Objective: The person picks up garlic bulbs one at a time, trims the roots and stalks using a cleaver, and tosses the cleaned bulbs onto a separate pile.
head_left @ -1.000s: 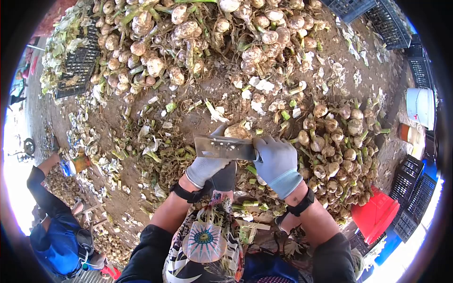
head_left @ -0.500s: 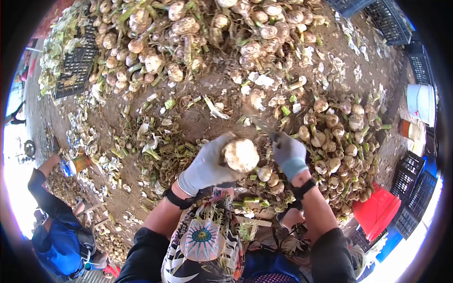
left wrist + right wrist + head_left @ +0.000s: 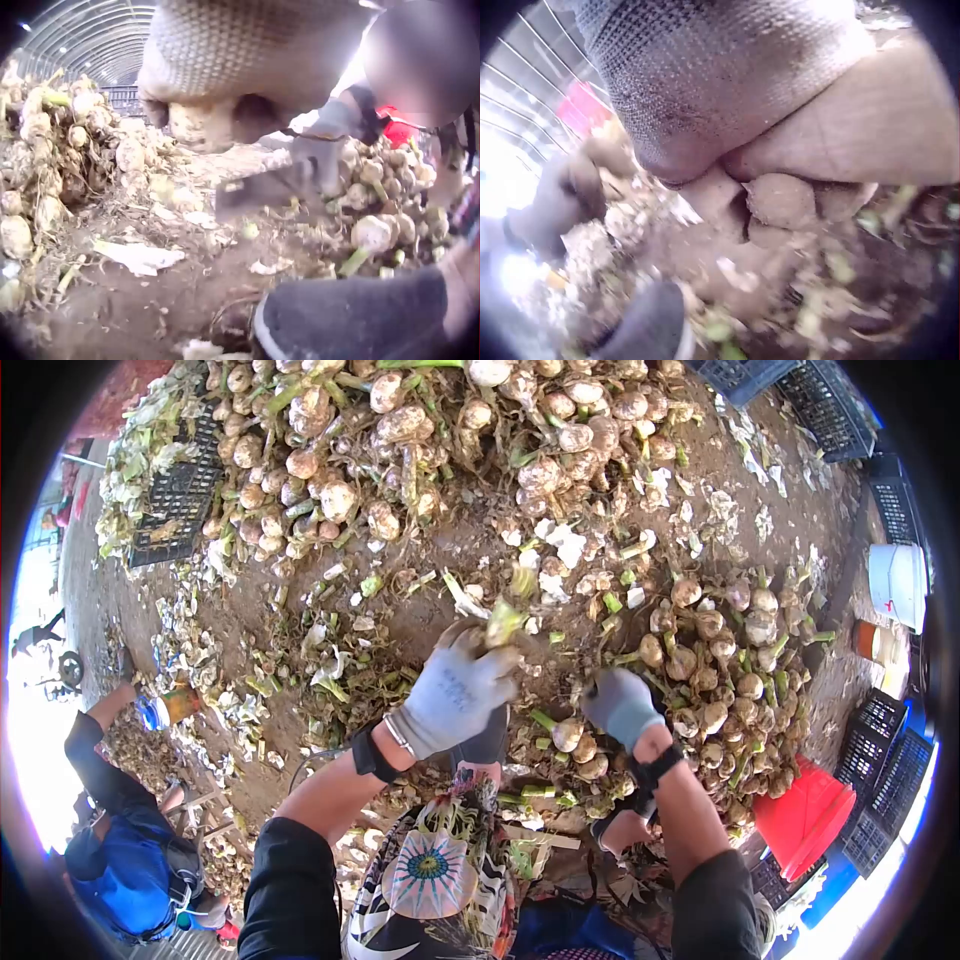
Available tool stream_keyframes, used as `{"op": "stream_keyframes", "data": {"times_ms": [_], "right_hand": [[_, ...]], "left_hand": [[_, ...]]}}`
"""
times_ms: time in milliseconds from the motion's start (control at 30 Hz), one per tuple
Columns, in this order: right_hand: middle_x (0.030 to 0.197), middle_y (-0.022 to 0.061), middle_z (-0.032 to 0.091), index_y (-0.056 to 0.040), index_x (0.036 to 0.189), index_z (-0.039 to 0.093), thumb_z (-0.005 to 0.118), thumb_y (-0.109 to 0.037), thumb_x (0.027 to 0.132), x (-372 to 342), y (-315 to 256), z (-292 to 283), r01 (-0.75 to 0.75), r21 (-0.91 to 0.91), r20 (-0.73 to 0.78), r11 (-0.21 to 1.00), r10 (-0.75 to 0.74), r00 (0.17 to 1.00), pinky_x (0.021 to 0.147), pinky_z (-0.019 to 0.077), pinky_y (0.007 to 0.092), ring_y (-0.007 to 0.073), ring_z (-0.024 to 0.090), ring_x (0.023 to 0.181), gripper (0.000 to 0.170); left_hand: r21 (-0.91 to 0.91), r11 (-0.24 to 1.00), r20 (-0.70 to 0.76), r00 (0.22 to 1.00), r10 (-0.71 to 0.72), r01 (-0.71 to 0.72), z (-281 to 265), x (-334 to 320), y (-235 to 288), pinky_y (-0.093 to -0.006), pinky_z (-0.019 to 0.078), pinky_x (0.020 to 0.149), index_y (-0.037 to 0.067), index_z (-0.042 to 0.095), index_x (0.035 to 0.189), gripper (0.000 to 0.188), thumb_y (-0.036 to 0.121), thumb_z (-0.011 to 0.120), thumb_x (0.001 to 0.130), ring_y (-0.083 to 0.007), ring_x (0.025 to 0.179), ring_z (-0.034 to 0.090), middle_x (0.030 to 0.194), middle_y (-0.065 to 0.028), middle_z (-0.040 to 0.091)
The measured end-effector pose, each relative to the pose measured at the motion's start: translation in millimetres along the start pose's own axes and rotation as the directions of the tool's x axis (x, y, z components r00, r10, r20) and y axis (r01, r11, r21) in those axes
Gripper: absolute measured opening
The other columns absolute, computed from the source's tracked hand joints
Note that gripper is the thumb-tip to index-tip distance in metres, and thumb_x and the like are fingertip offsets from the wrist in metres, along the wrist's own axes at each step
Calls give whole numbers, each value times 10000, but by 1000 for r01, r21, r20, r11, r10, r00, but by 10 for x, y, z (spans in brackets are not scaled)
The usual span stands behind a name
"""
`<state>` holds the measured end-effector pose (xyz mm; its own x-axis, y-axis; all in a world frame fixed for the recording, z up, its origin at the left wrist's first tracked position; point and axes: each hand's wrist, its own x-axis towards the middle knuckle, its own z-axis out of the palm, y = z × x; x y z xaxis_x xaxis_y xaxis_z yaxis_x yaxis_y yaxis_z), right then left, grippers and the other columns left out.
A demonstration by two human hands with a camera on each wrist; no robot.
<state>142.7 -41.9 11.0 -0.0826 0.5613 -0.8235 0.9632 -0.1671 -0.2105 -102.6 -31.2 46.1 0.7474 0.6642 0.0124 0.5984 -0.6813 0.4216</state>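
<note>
Back up in the head view, my gloved left hand is over the bare soil; in the left wrist view its fingers curl round a pale garlic bulb. A blurred green stem piece shows at those fingertips. My gloved right hand is to the right, beside the smaller garlic pile, curled round a knife handle. The broad knife blade points toward the left hand's side in the left wrist view; it is hard to make out in the head view. The two hands are apart.
A large garlic heap lies ahead, with peelings scattered over the soil. Black crates, a red bucket and a white bucket stand right. Another person in blue is at lower left. My shoe is near.
My left hand has turned over, so its back now faces up and the bulb is hidden from above. The right hand has moved slightly down, and the blade has swung out of clear sight.
</note>
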Motion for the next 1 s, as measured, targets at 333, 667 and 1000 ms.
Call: {"op": "stream_keyframes", "data": {"times_ms": [333,667,1000], "right_hand": [[743,56,707,-35,993,722,766,-196,810,63,50,488,66,812,-141,580,86,986,591,501,283,108,632,624,248],[704,9,666,-12,949,697,760,-162,810,157,-175,402,230,827,-277,513,14,961,603,480,269,74,573,617,214],[651,-37,595,-24,938,714,746,-144,825,70,-132,224,208,881,-260,424,67,963,532,404,244,39,487,578,168]], "left_hand": [[-585,356,-93,376,-922,729,-61,568,-919,-372,580,666,-51,467,1281,483,222,644,924,-260,852,683,1255,-297,490],[-6,744,-199,728,-656,668,85,624,-1236,-427,552,850,80,429,1406,612,169,655,845,-345,951,686,1351,-152,555],[243,658,-2,679,-734,713,90,833,-1565,-450,573,765,74,535,1240,407,54,603,839,-330,999,699,1313,-134,563]]}}
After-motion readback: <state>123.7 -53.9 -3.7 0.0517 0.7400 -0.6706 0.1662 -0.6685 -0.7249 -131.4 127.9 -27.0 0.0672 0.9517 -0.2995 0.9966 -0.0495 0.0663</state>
